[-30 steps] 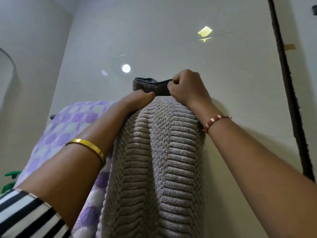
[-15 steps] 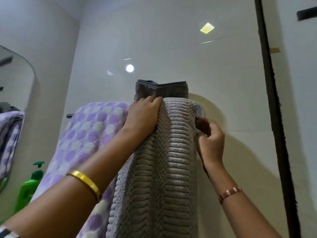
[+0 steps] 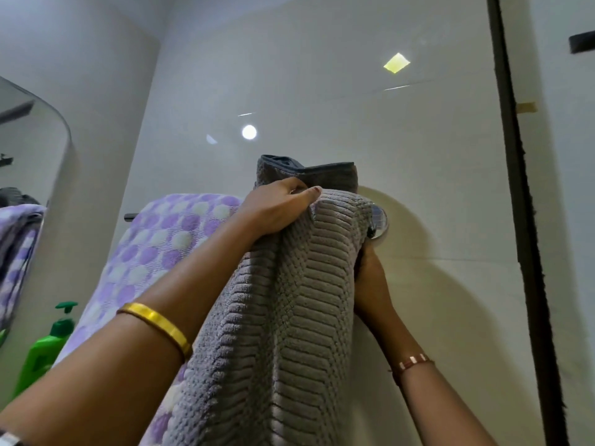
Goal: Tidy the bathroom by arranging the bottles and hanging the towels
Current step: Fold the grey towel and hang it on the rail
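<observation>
A grey ribbed towel (image 3: 289, 310) hangs over a wall rail, its dark edge sticking up at the top. My left hand (image 3: 277, 209) grips the towel's top fold at the rail. My right hand (image 3: 370, 284) reaches behind the towel's right side below the chrome rail end (image 3: 378, 222), fingers hidden by the cloth. A purple-and-white dotted towel (image 3: 161, 246) hangs on the same rail to the left. A green pump bottle (image 3: 45, 346) stands at lower left.
A mirror (image 3: 29, 149) hangs on the left wall and reflects the dotted towel. A dark vertical frame (image 3: 521, 220) runs down the right side. The tiled wall (image 3: 322, 91) lies close behind the rail.
My right hand has dropped from the towel's top to behind its right side. My left hand has closed over the top fold. The view has shifted, showing the bottle and mirror.
</observation>
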Demonstrator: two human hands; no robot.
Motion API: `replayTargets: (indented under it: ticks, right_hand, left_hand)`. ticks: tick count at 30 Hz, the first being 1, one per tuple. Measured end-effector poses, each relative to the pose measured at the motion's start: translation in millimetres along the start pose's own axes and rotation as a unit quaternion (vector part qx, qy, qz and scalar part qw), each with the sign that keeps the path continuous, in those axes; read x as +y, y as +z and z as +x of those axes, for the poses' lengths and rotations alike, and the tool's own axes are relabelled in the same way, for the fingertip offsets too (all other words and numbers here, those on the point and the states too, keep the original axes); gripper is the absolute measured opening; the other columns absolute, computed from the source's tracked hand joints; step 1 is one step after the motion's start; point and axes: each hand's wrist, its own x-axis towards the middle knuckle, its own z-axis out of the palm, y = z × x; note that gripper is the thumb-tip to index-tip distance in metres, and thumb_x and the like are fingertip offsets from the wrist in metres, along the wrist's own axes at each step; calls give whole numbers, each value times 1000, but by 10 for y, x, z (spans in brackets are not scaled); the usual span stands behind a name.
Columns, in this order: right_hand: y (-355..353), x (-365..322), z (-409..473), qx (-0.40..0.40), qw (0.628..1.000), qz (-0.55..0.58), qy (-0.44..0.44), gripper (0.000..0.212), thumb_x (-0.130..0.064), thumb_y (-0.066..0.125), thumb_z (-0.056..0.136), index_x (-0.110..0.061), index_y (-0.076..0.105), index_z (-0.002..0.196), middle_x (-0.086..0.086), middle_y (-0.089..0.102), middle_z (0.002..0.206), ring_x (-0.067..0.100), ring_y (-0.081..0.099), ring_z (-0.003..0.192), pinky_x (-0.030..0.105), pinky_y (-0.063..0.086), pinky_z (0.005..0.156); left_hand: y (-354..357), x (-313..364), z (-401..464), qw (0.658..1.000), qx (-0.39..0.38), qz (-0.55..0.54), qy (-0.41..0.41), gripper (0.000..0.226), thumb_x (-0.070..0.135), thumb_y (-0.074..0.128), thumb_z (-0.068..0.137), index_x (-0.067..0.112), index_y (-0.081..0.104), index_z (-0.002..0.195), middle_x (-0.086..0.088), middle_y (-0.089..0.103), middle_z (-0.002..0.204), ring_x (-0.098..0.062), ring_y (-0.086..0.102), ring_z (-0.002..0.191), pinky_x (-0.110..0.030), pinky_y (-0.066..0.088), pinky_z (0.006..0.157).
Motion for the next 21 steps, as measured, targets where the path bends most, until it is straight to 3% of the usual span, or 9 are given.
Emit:
replayTargets:
  ticks: [3,8,10,12,13,16,18,19,21]
  right_hand:
    - [34,45,58,31,997,-67,0,30,-14,62,84,-7,54,113,7,63,106,12,54,89,23,43,73]
    - [20,48,82,21,986,-165,13,14,-10,60,85,2,59,78,20,65,79,13,51,62,10,29,46]
    - [-9,-31,55,-18,991,-129,32,16,-6,60,84,9,60,77,21,65,80,16,51,68,19,39,52]
    - [-60,-156,14,-57,994,-70,66,16,-2,55,87,12,60,86,24,64,87,18,51,76,36,47,69]
    - [-83,-226,-18,-67,994,-44,71,15,-1,51,89,11,59,92,19,63,89,14,50,79,34,47,75]
    - [-166,-327,-170,-107,992,25,59,23,2,40,93,-3,48,114,0,50,102,7,46,94,7,39,80]
    - [-209,-315,-256,-136,990,-14,46,23,2,42,92,-10,50,109,0,52,102,8,48,94,13,41,86]
    - [-227,-293,-284,-128,990,-58,32,18,0,46,91,-10,56,102,4,58,98,12,52,89,26,47,85]
    - [-205,-242,-318,-52,985,-164,-33,11,-8,53,89,-5,63,87,9,65,88,20,59,77,34,50,69]
  left_hand:
    - [-42,-8,51,1000,-19,-21,-1,44,51,36,91,25,53,122,-5,54,132,-21,47,112,-30,30,88]
    - [-63,-1,33,998,-47,-46,-3,41,45,37,92,24,52,124,-5,51,135,-23,46,119,-34,31,98]
    - [-58,3,9,998,-48,-46,-9,44,47,38,91,25,49,128,-4,49,138,-23,45,124,-34,30,103]
    - [-13,34,-28,1000,-26,-6,-11,49,51,34,91,26,45,131,-7,47,141,-27,44,126,-37,31,107]
    - [32,59,-78,999,-2,35,-3,52,53,31,91,24,41,133,-9,46,141,-29,43,127,-40,31,108]
    - [211,73,-350,989,82,122,30,69,60,24,85,20,29,141,-12,38,146,-28,32,135,-42,22,114]
    - [285,35,-511,989,92,112,43,77,63,20,79,23,19,144,-9,26,153,-25,19,142,-43,13,117]
    - [291,10,-545,991,83,102,39,78,65,20,77,26,16,145,-8,21,155,-24,15,143,-44,11,118]
    - [284,9,-548,994,66,86,30,79,66,21,75,29,14,145,-5,18,156,-23,12,144,-44,10,118]
